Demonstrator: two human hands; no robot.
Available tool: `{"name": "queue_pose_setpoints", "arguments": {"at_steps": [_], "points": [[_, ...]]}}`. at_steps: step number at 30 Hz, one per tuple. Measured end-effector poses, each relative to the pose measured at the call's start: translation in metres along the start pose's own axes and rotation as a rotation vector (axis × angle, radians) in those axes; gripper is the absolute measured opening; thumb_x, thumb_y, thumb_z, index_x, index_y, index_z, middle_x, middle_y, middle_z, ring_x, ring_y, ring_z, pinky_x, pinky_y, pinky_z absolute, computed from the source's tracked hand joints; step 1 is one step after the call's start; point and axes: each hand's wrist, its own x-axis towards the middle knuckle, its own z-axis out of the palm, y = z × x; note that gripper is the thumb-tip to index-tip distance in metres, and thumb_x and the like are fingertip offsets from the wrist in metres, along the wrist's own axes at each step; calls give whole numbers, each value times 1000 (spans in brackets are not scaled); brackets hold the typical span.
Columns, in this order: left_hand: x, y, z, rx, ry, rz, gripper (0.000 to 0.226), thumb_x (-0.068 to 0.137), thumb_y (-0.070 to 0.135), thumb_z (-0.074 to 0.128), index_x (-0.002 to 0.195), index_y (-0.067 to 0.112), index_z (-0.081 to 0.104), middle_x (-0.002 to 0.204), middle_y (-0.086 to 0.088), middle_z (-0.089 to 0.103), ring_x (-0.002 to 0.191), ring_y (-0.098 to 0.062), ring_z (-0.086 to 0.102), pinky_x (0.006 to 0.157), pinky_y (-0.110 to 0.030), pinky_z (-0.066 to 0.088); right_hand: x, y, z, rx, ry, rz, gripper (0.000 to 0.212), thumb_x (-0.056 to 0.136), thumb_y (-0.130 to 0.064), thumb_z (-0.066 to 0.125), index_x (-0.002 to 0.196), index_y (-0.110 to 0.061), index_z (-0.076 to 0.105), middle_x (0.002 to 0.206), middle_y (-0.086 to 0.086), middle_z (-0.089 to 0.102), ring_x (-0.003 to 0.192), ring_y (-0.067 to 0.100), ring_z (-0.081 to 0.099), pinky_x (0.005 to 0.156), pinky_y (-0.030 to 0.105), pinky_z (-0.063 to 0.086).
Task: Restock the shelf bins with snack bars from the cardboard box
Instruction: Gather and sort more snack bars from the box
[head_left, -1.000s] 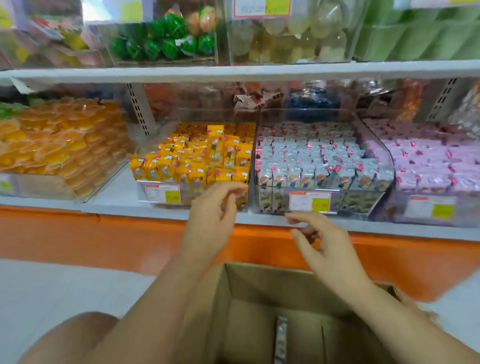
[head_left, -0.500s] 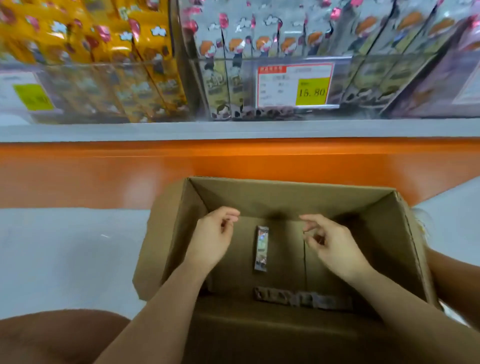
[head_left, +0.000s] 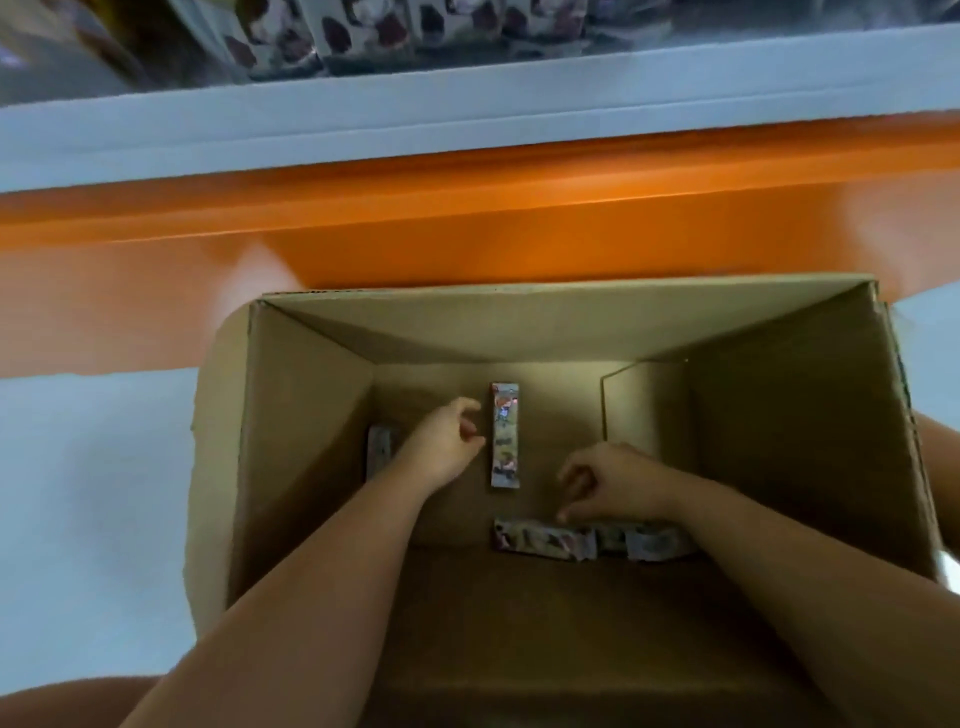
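Hovering loosely curled and empty, the left hand (head_left: 445, 448) has a likely light, slippery snack bar (head_left: 504, 436) just right of it (pinch its long edges); whether the right hand (head_left: 618, 480) grips anything, I cannot tell.

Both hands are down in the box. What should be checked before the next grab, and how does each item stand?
1. Bars in cardboard box: ok; lone bar, row of bars at the near wall, bar by the left wall.
2. Left hand empty, beside lone bar: ok.
3. Right hand gripping the row of bars: cannot tell; fingertips reach it.
4. Box top open: ok.
5. Room in shelf bin: cannot tell, blurred.
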Motion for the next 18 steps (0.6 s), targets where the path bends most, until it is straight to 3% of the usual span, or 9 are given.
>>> {"name": "queue_pose_setpoints", "arguments": {"at_steps": [3,8,12,16,18], "points": [[11,6,8,-60,-24,-76,53,92,19,61,140,18,39,131,-4,55,118,-18,52,89,-26,39,9,-1,1,-64,-104,22,48,79,-29,74,121,-14,57,117,1,63,105,15,59,90,30,49],[18,10,25,-124,-32,-87,54,84,20,70,132,12,46,126,-7,60,114,-21,57,83,-25,40,18,0,5,-109,-221,57,48,76,-25,78,119,-15,58,115,2,62,94,16,58,74,26,47],[20,8,33,-131,8,-91,56,82,16,72,130,12,44,123,-8,62,112,-22,59,81,-25,41,23,1,8,-139,-249,82,41,81,-25,74,117,-11,62,110,5,65,70,11,55,60,22,45],[21,7,30,-112,-10,-82,54,85,14,68,133,10,44,116,-8,63,103,-20,60,75,-23,41,24,9,7,-158,-268,89,27,84,-30,69,103,-11,72,101,4,69,77,10,58,69,24,48],[22,7,28,-81,-26,-72,47,88,16,66,131,9,48,114,-7,62,99,-19,59,74,-23,41,23,12,3,-36,-214,80,20,86,-28,66,95,-11,72,96,3,69,72,4,56,65,19,43]]}}
